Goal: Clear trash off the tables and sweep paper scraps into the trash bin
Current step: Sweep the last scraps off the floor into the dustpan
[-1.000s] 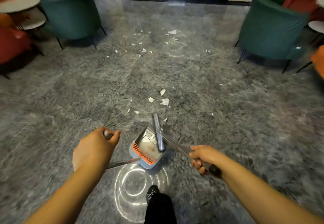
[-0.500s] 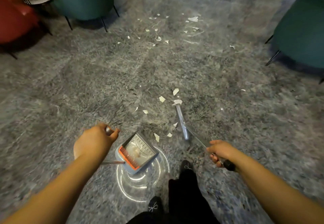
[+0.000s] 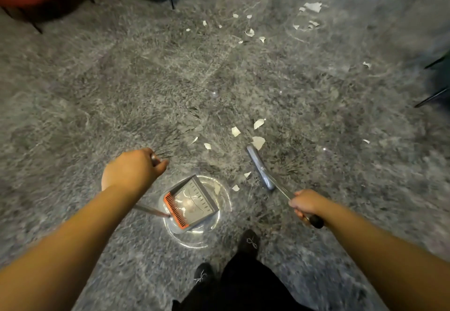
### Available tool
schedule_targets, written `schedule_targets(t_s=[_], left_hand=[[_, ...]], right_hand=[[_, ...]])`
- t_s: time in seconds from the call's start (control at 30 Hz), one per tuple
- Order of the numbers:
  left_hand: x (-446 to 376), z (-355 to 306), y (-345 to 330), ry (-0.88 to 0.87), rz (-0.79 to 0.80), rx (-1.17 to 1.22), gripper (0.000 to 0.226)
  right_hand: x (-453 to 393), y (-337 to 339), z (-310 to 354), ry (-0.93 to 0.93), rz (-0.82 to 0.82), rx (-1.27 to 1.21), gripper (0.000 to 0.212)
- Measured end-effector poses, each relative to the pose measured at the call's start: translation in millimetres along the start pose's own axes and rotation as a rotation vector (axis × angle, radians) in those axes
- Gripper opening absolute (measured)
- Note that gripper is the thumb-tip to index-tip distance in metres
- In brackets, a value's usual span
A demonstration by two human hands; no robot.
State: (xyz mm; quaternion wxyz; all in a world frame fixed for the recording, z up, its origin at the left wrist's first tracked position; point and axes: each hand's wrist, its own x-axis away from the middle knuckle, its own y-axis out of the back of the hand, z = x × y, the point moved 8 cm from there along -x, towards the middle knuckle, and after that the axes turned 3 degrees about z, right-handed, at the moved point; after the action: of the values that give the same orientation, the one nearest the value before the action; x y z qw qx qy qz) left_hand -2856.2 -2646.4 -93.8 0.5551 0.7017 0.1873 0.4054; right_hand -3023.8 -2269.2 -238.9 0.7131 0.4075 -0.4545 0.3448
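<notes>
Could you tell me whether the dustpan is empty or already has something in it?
Not empty, it seems: a pale lump lies inside the dustpan, likely swept paper, though glare blurs it. More scraps lie on the floor outside.

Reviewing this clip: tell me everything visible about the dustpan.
The dustpan is a grey, plastic-looking scoop with an orange comb strip along its rear edge and ribbed markings inside. It sits low over the grey stone floor on a bright ring of reflected light, its open mouth turned up and right toward nearby paper scraps. A long thin handle runs from its back up to the left hand, which grips the top. Something pale lies inside, though glare blurs it.
</notes>
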Motion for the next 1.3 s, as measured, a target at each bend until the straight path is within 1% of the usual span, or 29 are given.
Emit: schedule_targets(t_s=[0.07, 0.1, 0.17, 0.2, 0.3, 0.43, 0.53, 0.6, 0.73, 0.83, 0.93, 1.13, 1.23, 1.3], left_hand=[[3, -7, -2, -0.012, -0.01, -0.03, 0.038], [4, -10, -4, -0.021, -0.015, -0.045, 0.038], [7, -11, -8, -0.032, -0.021, -0.048, 0.038], [6, -11, -9, -0.034, -0.024, -0.045, 0.038], [1, -3, -9, -0.034, -0.027, -0.058, 0.038], [-6, 8, -8, -0.019, -0.028, -0.052, 0.039], [-8, 13, -8, -0.019, -0.032, -0.055, 0.04], [-8, 15, -8, -0.024, -0.037, -0.055, 0.04], [-9, 21, -9, -0.022, -0.033, -0.045, 0.041], [-7, 25, -10, -0.029, -0.029, -0.042, 0.042], [-6, 32, -11, -0.022, -0.029, -0.039, 0.041], [3, 51, -10, -0.006, -0.034, -0.005, 0.04], [2, 62, -4, 0.037, -0.019, 0.023, 0.037], [-3, 68, 1, 0.065, -0.019, 0.061, 0.036]], right_hand=[[-10, -6, 8, 0.0, 0.025, 0.077, 0.04], [-15, -10, 11, -0.013, 0.041, 0.092, 0.036], [-22, -18, 12, -0.072, 0.066, 0.08, 0.017], [-25, -23, 13, -0.091, 0.075, 0.086, 0.012], [-31, -37, 18, -0.058, 0.066, 0.138, 0.023], [-27, -61, 28, -0.018, 0.068, 0.124, 0.021], [-16, -81, 31, -0.006, 0.076, 0.103, 0.013], [-13, -97, 32, -0.011, 0.119, 0.135, 0.016], [-9, -131, 40, -0.001, 0.236, 0.081, 0.027], [1, -151, 54, 0.021, 0.319, 0.047, 0.024], [5, -163, 58, -0.022, 0.419, -0.072, 0.019], [19, -161, 62, 0.0, 0.43, -0.116, 0.018], [25, -152, 61, 0.007, 0.375, -0.143, 0.016], [29, -139, 63, 0.023, 0.32, -0.155, 0.02]])
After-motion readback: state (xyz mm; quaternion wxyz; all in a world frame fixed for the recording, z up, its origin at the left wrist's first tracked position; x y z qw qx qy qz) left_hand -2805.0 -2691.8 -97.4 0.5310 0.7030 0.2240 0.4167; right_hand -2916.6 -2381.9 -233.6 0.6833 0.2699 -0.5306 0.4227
